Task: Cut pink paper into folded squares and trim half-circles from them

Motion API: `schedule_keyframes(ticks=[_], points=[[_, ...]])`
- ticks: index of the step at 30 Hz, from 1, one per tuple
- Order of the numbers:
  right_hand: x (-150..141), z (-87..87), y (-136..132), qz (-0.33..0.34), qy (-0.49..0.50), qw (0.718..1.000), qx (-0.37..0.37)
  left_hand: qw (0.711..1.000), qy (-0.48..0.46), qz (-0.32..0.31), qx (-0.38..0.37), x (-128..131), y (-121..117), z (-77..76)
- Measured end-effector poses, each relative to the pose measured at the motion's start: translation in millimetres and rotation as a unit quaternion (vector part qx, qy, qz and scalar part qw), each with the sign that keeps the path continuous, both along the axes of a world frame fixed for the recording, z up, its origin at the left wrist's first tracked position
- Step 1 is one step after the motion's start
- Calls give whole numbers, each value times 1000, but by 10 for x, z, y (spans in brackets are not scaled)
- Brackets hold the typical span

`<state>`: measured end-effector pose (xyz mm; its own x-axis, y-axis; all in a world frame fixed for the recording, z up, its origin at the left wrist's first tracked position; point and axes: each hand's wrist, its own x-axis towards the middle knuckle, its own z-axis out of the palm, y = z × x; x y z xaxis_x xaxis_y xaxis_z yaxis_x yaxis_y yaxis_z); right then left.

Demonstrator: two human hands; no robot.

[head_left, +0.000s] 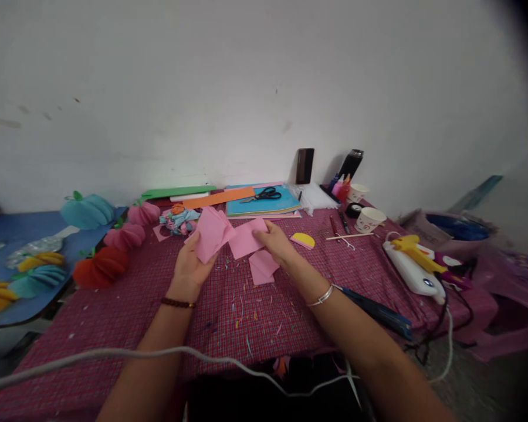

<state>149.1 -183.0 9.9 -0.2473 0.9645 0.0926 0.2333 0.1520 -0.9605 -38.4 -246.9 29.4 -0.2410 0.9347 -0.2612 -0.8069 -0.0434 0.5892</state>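
Observation:
My left hand (pixel 190 265) is closed on a small stack of pink paper pieces (pixel 212 233), held above the middle of the table. Between its thumb and fingers my right hand (pixel 274 242) pinches a single pink paper square (pixel 245 239), whose left edge lies close to the stack. Below that square, more pink paper pieces (pixel 263 267) lie overlapping on the checked tablecloth. To the right of my right hand rests a folded yellow paper piece (pixel 303 240) with a pink edge.
Black-handled scissors (pixel 267 194) lie on stacked coloured paper (pixel 246 206) at the back. Paper pumpkins (pixel 100 268) stand left. A yellow glue gun (pixel 416 252) lies on a white power strip (pixel 411 272) at right. A white cable (pixel 158 351) crosses in front. Paper cups (pixel 369 220) stand back right.

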Motion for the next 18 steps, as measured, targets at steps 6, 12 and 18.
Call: schedule_keyframes(ticks=[6, 12, 18], points=[[33, -108, -234, -6, 179, 981, -80, 997, 28, -66, -4, 286, -15, -100], [57, -153, -282, -3, 232, 968, -94, 987, 89, -129, -33, 442, -37, -214], [183, -114, -261, -80, 250, 965, 1, 996, 61, -34, -58, 388, 11, -253]])
